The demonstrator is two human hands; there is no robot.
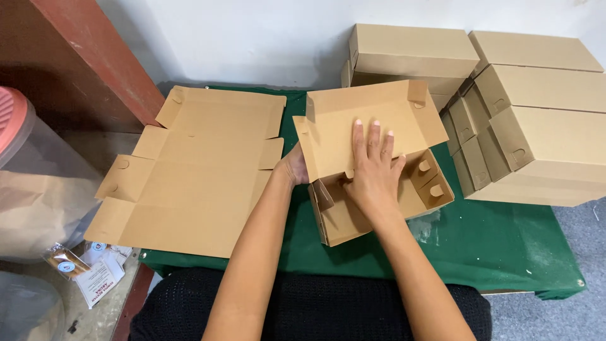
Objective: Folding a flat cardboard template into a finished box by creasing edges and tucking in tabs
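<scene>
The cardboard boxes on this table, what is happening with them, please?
A person is folding a box on a green table. The right hand lies flat on the open lid, fingers spread. The left hand holds the box's left side. The box is half formed, its lid not closed. A flat sheet of cardboard lies to the left, and a stack of finished boxes stands by the wall.

The right hand (374,172) presses flat on the lid of a half-folded cardboard box (372,161); the left hand (294,167) grips its side, beside a flat unfolded box blank (196,170).
</scene>
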